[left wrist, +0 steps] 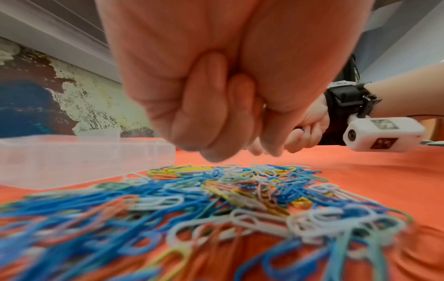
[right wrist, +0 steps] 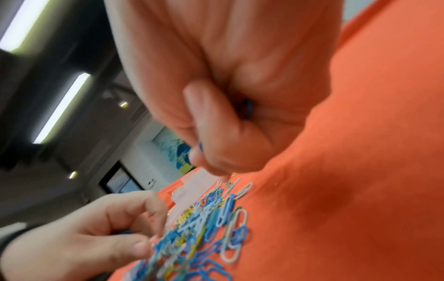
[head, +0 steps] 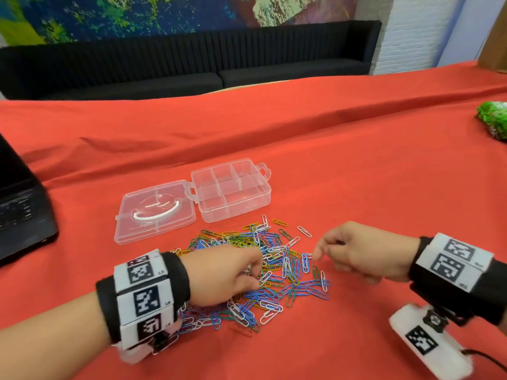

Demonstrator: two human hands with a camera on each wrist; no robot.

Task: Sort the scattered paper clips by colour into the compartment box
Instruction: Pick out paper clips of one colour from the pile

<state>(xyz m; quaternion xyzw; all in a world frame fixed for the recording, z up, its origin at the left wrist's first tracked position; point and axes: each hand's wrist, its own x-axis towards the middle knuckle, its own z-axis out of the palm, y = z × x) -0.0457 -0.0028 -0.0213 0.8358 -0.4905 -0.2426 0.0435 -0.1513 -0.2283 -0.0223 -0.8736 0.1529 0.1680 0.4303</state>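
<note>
- The compartment box (head: 233,192) stands open on the red tabletop (head: 356,174), behind the pile; its lid (head: 155,212) lies flat to its left, and we see no clips in its cells yet.
- Our left hand (head: 227,275) is low over the left part of the paper clips (head: 274,270), fingers curled. Whether it already holds a clip we cannot tell.
- Here we should take one colour only and pull it sideways out of the tangle, so no neighbours come along.
- Our right hand (head: 359,253) hovers at the right edge of the pile with fingers closed around some blue clips (right wrist: 248,110).
- It should collect blue only, then carry them to one cell and release them low, so they do not jump into the next cell.
</note>
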